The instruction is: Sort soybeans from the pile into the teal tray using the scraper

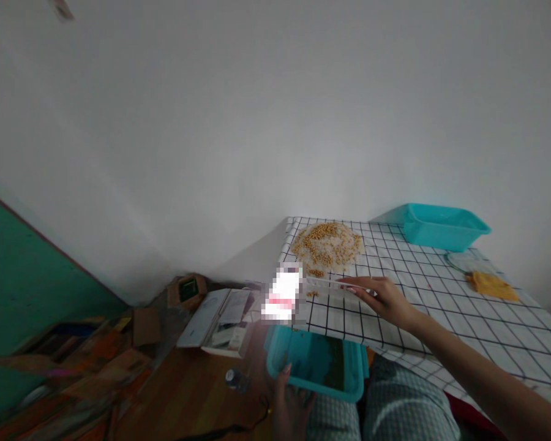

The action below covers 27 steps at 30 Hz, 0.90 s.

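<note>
My right hand [381, 297] is closed on one end of a clear, flat, ruler-like strip [324, 282], held low over the checked cloth on the table. A few loose yellow beans [313, 294] lie by the strip. Just beyond it spreads a pile of yellow beans mixed with whitish bits [328, 245]. Below the table's front edge my left hand [290, 398] grips the near left rim of a teal plastic tub [316, 389], thumb over the rim and fingers partly hidden underneath. The tub is in shadow and its contents are hard to make out.
A second teal tub [445, 229] stands at the table's back right, near a yellow cloth-like item [493, 286]. A blurred-out bright screen [282, 295] is at the table's left edge. An open white box [224, 324], a bottle [234, 378] and cardboard [146, 326] lie lower left.
</note>
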{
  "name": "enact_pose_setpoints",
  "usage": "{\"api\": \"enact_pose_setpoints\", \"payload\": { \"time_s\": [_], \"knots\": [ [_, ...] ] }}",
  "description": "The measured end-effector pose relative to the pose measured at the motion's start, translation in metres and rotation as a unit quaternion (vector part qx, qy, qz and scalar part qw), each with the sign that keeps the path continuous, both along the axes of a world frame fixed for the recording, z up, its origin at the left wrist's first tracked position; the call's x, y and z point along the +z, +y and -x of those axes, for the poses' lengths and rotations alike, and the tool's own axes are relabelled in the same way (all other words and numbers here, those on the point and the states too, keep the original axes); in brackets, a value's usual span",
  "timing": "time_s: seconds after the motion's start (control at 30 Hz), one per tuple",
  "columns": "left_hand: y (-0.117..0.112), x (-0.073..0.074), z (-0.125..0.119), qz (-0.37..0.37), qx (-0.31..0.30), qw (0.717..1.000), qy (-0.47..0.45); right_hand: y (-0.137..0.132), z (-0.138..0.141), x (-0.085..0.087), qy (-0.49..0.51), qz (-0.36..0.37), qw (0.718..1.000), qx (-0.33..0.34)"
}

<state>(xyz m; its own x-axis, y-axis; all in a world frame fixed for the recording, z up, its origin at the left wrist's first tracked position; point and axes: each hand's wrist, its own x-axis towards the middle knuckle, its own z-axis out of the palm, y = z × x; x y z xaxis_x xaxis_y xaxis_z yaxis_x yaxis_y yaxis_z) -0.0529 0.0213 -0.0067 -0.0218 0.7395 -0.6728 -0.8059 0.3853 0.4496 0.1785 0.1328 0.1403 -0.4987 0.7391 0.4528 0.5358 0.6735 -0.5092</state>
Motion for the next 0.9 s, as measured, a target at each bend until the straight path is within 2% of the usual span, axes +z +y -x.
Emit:
{"api": "enact_pose_setpoints", "payload": {
  "time_s": [0.63, 0.9],
  "knots": [
    [0.001, -0.007, 0.002, -0.004, 0.019, 1.000, -0.007, -0.005, 0.001, -0.001, -0.008, 0.014, 0.999, 0.037],
    [0.003, -0.009, 0.004, 0.011, -0.005, 1.000, -0.012, -0.011, -0.002, -0.003, 0.003, 0.018, 0.997, 0.074]
  ]
}}
